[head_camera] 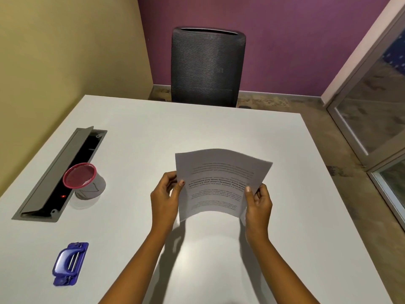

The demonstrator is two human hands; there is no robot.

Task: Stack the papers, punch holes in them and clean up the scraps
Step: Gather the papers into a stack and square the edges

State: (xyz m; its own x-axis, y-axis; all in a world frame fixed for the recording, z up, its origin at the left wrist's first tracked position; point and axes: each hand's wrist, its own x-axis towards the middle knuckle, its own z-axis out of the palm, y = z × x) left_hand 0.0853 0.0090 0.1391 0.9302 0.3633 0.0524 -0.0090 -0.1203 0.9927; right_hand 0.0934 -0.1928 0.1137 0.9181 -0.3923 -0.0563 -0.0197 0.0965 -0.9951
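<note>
I hold a stack of printed white papers above the middle of the white table. The sheets bow upward, and the text on them reads upside down. My left hand grips the stack's left edge, thumb on top. My right hand grips the right edge the same way. A blue hole punch lies flat on the table at the near left, apart from both hands. A small mesh cup with a red rim stands tilted at the left, beside the cable slot.
A grey cable tray with its lid raised is set into the table at the left. A dark mesh office chair stands behind the table's far edge. A glass door is at the right.
</note>
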